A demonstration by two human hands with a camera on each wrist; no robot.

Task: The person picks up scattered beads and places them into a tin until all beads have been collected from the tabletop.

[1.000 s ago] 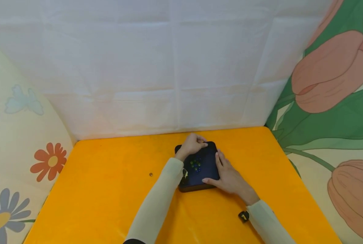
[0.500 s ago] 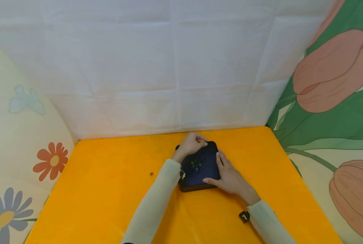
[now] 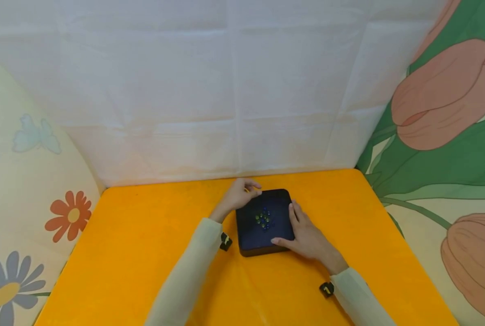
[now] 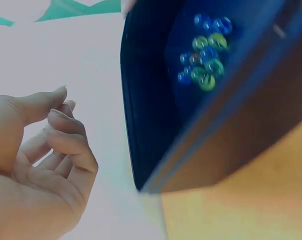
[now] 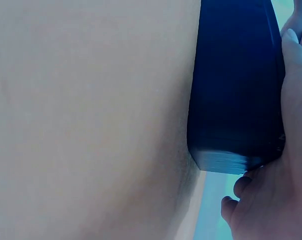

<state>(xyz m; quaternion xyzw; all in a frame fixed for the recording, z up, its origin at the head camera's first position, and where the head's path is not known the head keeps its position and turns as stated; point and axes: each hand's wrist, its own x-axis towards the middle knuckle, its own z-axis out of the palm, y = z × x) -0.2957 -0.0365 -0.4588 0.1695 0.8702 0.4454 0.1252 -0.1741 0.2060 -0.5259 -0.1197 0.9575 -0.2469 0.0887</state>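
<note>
A dark square box [image 3: 252,242] with an open top sits on the yellow table. Several blue, green and yellow glass marbles [image 3: 263,219] lie clustered on its floor; a brownish one shows among the marbles [image 4: 196,59] in the left wrist view. My left hand [image 3: 238,194] hovers near the box's far left corner. In the left wrist view this left hand [image 4: 51,155] has loosely bent fingers, stands apart from the box wall [image 4: 146,100], and holds nothing visible. My right hand [image 3: 309,237] holds the box's right side, thumb at the near right rim and fingers along the right wall.
The yellow table [image 3: 145,253] ends at a white cloth backdrop [image 3: 177,90] just behind the box. Flower-printed cloths stand left and right. A black numbered tag [image 3: 225,242] hangs at the left wrist and another tag [image 3: 326,289] at the right.
My left hand has drawn left, from over the box to its far left corner. Its sleeve now covers where a lone marble lay on the table. The right hand and box stay put.
</note>
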